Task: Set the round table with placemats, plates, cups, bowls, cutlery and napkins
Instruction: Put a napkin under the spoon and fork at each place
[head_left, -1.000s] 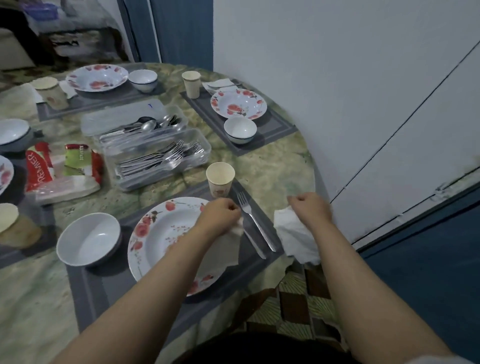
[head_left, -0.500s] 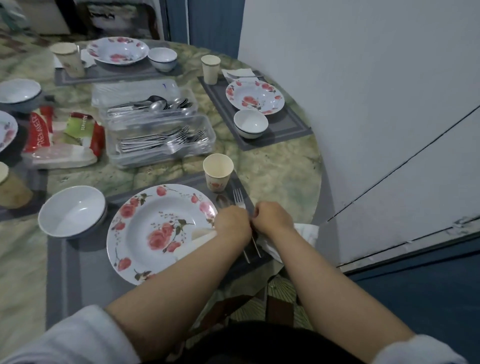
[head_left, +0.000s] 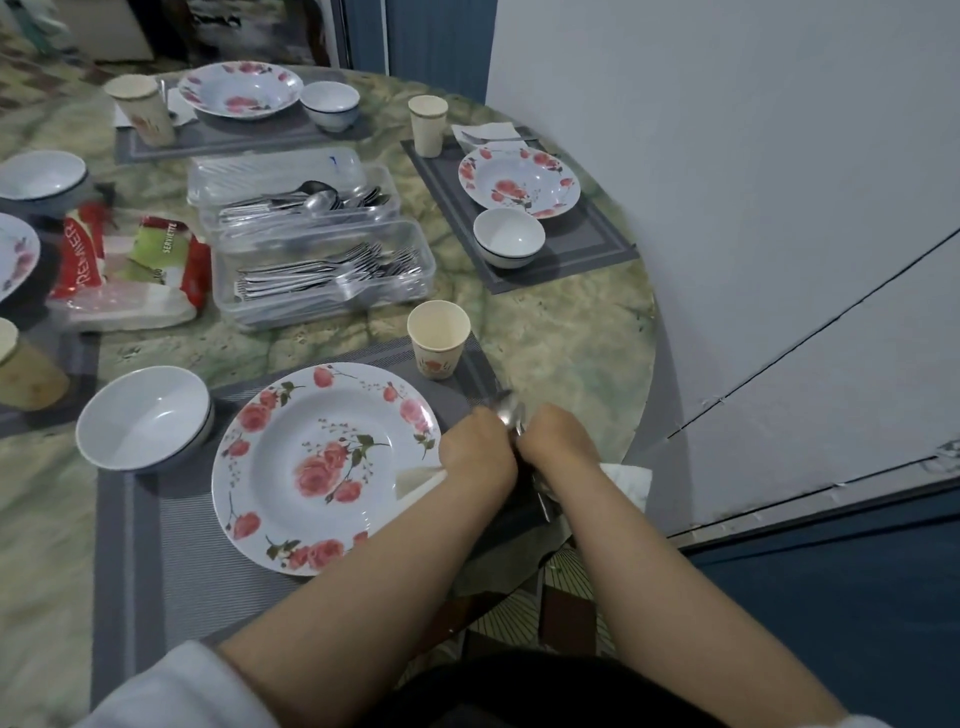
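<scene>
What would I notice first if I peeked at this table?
The big rose-patterned plate on the near grey placemat, with both hands, left hand and right hand, bunched just right of it around a spoon. Behind it, in the table's middle, clear tubs of forks.

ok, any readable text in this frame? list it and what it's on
"SERVIETTE": on the green panel of the napkin packet.
"REMIER": white letters on the packet's red panel; the start is creased out of view.
Blue mark on the clear container lid: too small to read.
Paper cup print: a pattern, no words.
</scene>
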